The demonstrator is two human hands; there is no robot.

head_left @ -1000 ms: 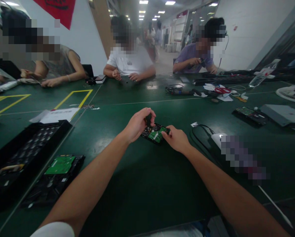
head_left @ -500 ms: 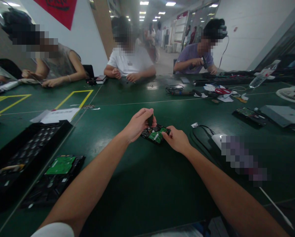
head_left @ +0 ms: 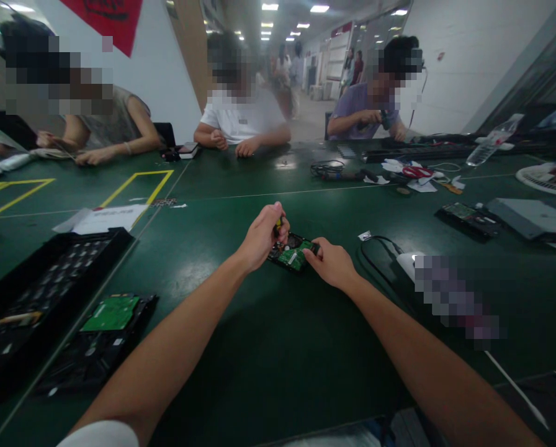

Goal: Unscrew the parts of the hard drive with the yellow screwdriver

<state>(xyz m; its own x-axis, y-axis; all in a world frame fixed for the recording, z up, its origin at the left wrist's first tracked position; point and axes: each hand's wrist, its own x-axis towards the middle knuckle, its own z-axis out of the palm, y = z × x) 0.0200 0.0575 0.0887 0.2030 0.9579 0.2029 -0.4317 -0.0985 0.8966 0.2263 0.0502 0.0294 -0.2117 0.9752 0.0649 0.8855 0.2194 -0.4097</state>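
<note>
green bench (head_left: 241, 360) under us | black tray (head_left: 49, 292) off to our left | hard drive (head_left: 293, 254) lying board-up mid-bench, between our hands | left hand (head_left: 259, 239), fingers curled tight round a little screwdriver (head_left: 278, 225), tip down on the drive | right hand (head_left: 330, 264), fingers pinching the drive's right edge

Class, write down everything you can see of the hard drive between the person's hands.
The hard drive is a small, flat, dark rectangular unit lying circuit side up on the green table. A green circuit board covers part of its face; the rest looks like black metal. It sits askew to the table edge. The right hand pinches its right edge, and the left hand holds a small tool down onto its far left part.
</note>
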